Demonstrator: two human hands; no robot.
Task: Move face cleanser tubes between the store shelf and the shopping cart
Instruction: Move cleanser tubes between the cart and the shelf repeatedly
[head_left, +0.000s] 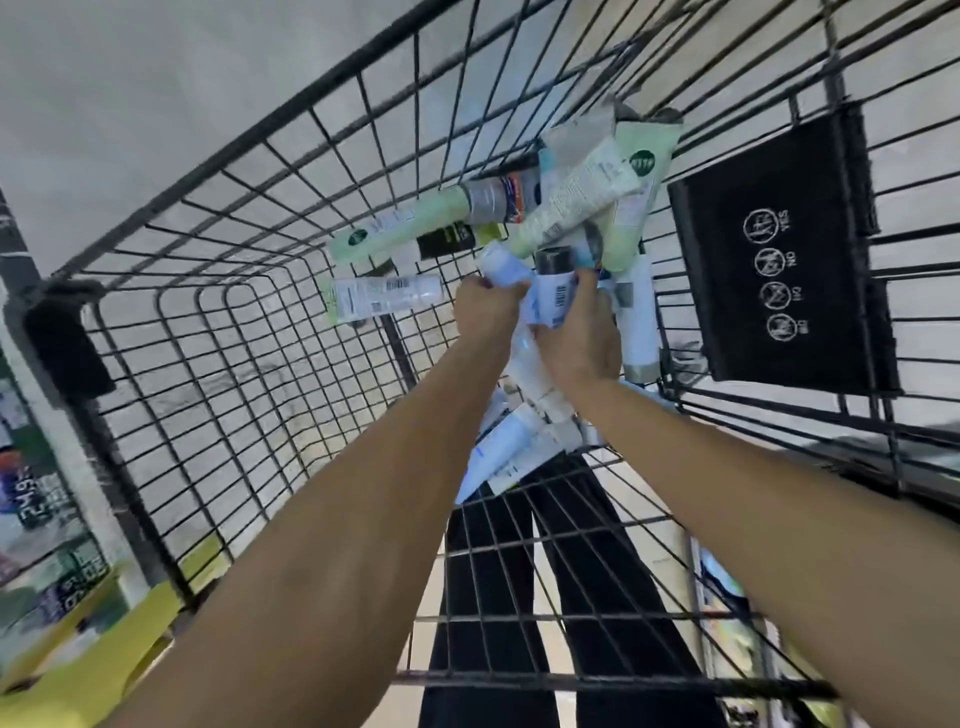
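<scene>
Both hands reach down into the cart (218, 171). The left hand (485, 312) grips a pale blue tube (501, 267); the right hand (579, 335) grips a dark-capped white tube (553, 296). Both tubes point up and away from the hands. The remaining tubes (582, 202) lie heaped just beyond the fingers, nearer the right hand.
</scene>
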